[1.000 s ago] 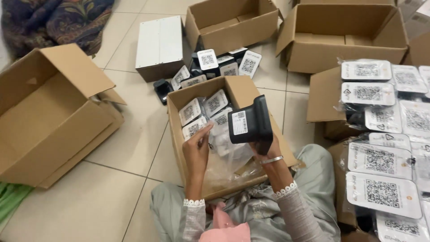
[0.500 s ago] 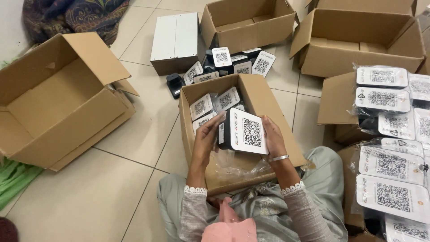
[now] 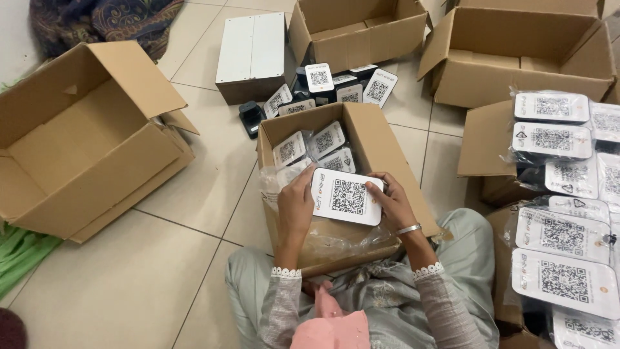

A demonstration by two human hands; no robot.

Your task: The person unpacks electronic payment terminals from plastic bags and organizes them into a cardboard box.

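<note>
Both hands share the grip here: left hand [image 3: 296, 205] and right hand [image 3: 392, 201] pinch opposite edges of a white card [image 3: 347, 196], code side up, probably so it stays flat and readable. It sits right over the open box [image 3: 381, 152] between the knees, where more cards [image 3: 309, 150] are stacked on edge.

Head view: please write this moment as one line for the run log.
left hand: holds white device | right hand: holds same device | place: over open cardboard box | inside: similar devices
</note>
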